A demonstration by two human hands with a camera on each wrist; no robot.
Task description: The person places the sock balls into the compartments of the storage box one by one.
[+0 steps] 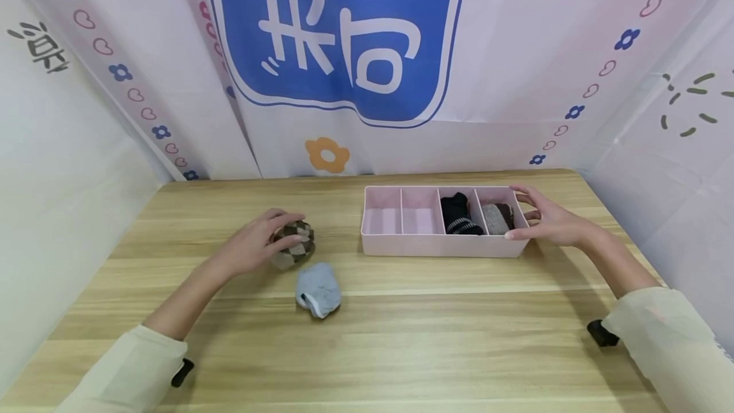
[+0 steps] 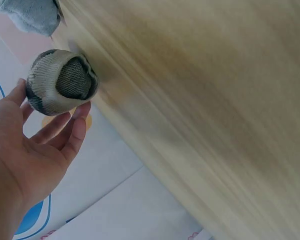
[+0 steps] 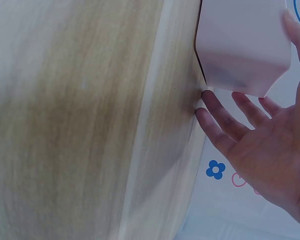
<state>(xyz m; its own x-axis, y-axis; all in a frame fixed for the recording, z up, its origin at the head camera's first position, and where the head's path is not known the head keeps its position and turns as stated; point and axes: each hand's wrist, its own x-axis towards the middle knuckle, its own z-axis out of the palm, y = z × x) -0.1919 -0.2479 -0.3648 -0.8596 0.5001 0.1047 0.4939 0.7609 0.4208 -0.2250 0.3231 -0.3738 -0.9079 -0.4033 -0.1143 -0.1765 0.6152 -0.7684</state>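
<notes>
My left hand [image 1: 255, 244] holds a rolled-up checkered sock [image 1: 299, 242] just over the table, thumb on one side and fingers on the other. In the left wrist view the sock's folded opening [image 2: 76, 79] shows. Nearer me lies a balled light grey-blue sock [image 1: 318, 290]. At the right end of a pink divided box [image 1: 447, 245], my right hand [image 1: 550, 218] grips the corner, with its thumb at the front rim and fingers round the end. The box holds a black sock [image 1: 457, 212] with a striped cuff and, in the rightmost compartment, a grey and brown sock bundle [image 1: 496, 218].
The box stands on a wooden table [image 1: 401, 349] near its back edge; its two left compartments show bare bottoms. A printed white cloth [image 1: 504, 81] hangs behind the table, with white cloth at both sides.
</notes>
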